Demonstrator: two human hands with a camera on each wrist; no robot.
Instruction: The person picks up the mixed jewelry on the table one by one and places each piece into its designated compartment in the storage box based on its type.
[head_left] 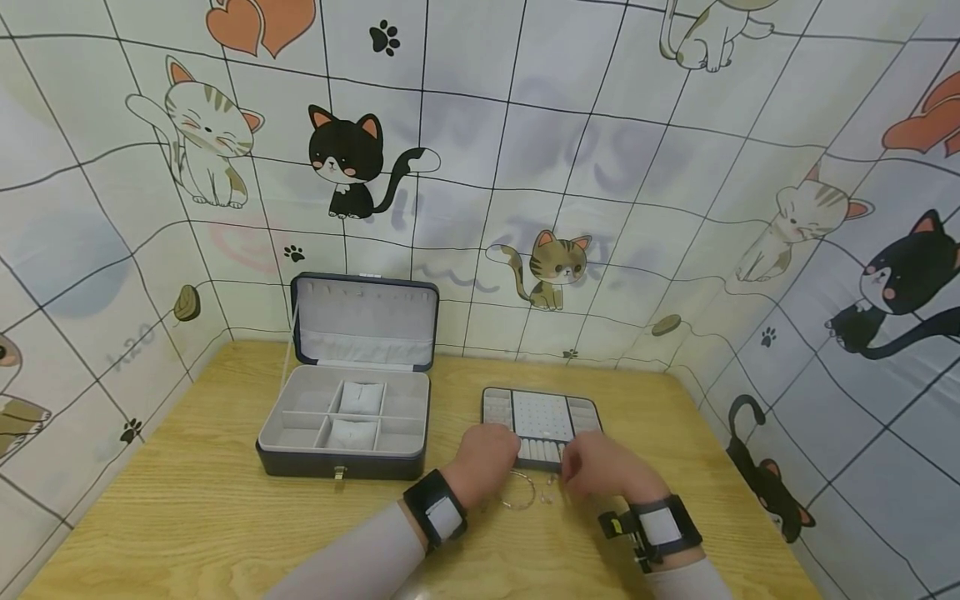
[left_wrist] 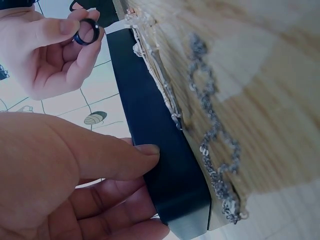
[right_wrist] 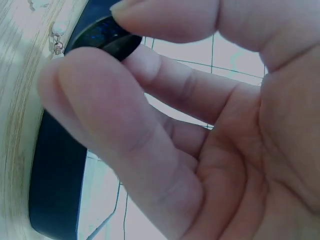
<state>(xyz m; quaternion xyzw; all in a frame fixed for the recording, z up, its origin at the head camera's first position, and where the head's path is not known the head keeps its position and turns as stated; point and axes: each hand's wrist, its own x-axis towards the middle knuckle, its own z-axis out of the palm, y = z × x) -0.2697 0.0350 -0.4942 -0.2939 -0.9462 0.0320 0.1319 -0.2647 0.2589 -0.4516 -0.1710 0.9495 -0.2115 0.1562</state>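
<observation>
My right hand [head_left: 603, 468] pinches a black ring [right_wrist: 97, 37] between thumb and finger beside the near right side of the jewellery tray [head_left: 542, 415]; my left hand [head_left: 486, 462] grips the tray's near left side, right of the open box [head_left: 341, 463].

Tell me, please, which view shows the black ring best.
The left wrist view: the black ring shows its open hoop in the right hand. Right wrist shows it closer, partly covered; head view, nothing discernible.
</observation>
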